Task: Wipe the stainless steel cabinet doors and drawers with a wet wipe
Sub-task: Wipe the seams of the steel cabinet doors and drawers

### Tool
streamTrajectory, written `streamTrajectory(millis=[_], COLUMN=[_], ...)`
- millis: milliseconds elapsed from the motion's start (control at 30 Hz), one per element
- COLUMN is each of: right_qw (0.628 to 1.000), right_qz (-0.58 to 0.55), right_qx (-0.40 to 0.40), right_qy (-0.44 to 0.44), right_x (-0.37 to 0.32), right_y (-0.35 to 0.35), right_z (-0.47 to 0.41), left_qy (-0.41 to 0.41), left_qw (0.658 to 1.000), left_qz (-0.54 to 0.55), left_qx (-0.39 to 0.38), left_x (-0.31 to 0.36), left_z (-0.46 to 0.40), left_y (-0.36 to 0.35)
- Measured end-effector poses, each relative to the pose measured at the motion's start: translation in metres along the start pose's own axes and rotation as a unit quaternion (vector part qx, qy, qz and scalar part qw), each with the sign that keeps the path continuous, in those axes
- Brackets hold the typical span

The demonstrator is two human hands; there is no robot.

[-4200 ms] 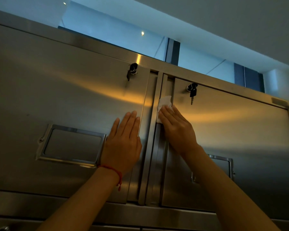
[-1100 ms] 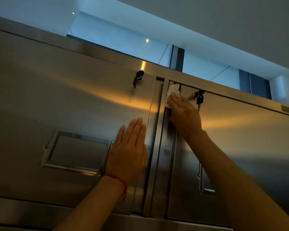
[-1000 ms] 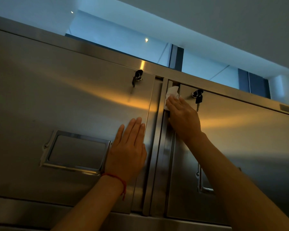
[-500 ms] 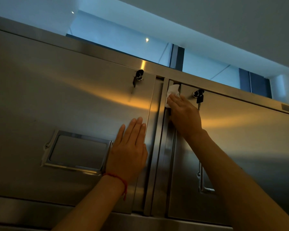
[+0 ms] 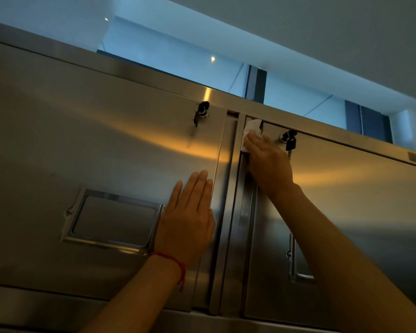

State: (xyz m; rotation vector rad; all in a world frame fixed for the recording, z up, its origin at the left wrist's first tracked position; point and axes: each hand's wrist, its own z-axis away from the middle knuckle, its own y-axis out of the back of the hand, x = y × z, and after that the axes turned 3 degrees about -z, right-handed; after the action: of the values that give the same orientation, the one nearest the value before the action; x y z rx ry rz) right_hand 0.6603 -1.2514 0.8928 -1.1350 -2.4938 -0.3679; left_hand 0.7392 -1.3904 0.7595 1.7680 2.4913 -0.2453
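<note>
Two stainless steel upper cabinet doors fill the view. My left hand [image 5: 186, 217] lies flat with straight fingers on the left door [image 5: 94, 152], near its right edge. My right hand [image 5: 268, 162] presses a white wet wipe [image 5: 251, 129] with straight fingers against the top left corner of the right door [image 5: 358, 200], at the vertical strip between the doors. Most of the wipe is hidden under the fingers.
A key [image 5: 201, 112] hangs in the left door's lock and another key [image 5: 289, 141] in the right door's lock, close to my right hand. A recessed label frame [image 5: 113, 218] sits on the left door. A handle frame [image 5: 298, 258] shows behind my right forearm. The ceiling is close above.
Over the last seconds my right hand slid the wipe up along the door's left edge to its top corner. In the last half second it stays near the top. My left hand has not moved.
</note>
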Motion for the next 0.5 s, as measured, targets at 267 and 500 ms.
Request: streamTrajectory(millis=[267, 500], right_qw=[1.000, 1.000], right_qz=[0.010, -0.002], right_qx=[0.000, 0.024], right_qy=[-0.008, -0.010], right_x=[0.004, -0.002], right_y=[0.003, -0.002], right_z=[-0.016, 0.000], left_qy=[-0.002, 0.002], left_qw=[1.000, 1.000], left_qz=[0.000, 0.010], left_qx=[-0.002, -0.001], left_x=[0.000, 0.001], left_z=[0.000, -0.001], left_y=[-0.001, 0.000])
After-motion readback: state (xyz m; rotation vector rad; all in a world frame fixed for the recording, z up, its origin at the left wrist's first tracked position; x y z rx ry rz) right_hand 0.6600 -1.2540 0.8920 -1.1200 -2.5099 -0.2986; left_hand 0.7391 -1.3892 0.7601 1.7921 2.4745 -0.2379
